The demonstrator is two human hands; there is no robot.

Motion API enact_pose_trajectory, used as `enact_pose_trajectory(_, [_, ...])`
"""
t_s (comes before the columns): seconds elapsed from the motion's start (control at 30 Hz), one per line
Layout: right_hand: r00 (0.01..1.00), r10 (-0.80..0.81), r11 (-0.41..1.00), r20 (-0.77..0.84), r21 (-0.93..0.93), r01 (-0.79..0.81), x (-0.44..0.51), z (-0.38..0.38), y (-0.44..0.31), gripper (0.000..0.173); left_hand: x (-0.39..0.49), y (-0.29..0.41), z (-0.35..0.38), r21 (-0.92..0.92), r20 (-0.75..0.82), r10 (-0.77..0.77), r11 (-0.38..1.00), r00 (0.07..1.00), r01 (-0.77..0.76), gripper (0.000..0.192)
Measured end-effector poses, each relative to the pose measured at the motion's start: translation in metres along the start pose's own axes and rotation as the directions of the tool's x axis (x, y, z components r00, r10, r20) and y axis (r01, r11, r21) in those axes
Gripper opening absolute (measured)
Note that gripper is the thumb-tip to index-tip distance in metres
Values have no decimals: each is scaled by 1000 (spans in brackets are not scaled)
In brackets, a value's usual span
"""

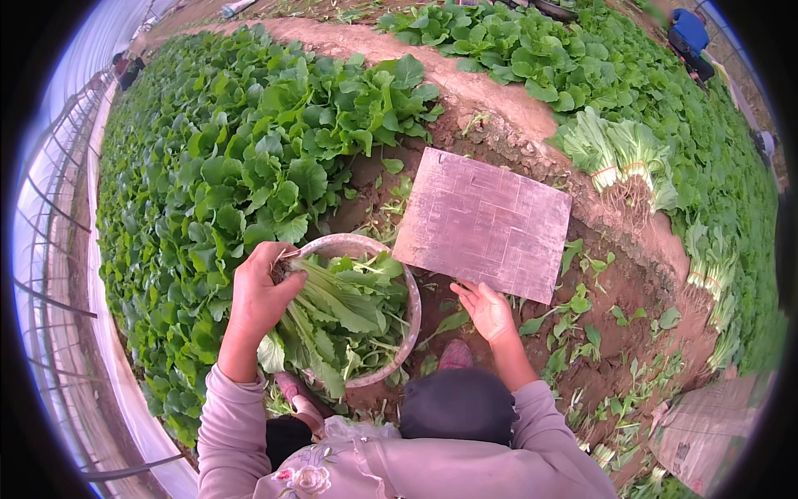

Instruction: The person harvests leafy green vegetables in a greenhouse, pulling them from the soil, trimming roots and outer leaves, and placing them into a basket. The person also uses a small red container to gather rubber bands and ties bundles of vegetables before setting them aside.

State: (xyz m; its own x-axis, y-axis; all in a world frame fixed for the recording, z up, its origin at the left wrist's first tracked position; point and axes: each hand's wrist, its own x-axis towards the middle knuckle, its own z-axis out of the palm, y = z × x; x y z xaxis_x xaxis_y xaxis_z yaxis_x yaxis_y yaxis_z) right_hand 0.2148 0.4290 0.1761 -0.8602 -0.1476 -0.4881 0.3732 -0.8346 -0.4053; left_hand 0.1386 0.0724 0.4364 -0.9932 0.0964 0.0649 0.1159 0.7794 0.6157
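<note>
My left hand [265, 290] grips a bunch of leafy greens [340, 302] by its root end, over the left rim of a round tub [411, 312]. The leaves hang down across the tub, which holds more loose greens. My right hand [486, 309] is palm up with its fingers apart, at the lower edge of a flat rectangular board [486, 224] with a worn, patterned surface. Nothing lies in that palm; whether the fingertips touch the board I cannot tell.
Growing greens [206, 156] fill the left side. Bunches tied with red bands [623, 156] lie along the dirt ridge [486, 93] at right, with more bunches [711, 262] farther down. A sack [711, 424] lies lower right. A person in blue [689, 37] is at upper right.
</note>
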Motion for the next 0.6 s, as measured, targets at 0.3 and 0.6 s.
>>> enact_pose_trajectory(0.3, [713, -577, 197, 398, -779, 595, -89, 183, -93, 126, 40, 157, 87, 113, 63, 714, 690, 698, -715, 36])
enact_pose_trajectory(0.6, [527, -674, -706, 517, -660, -256, -27, 225, -123, 115, 127, 160, 213, -861, -214, 129, 444, 968, -249, 32])
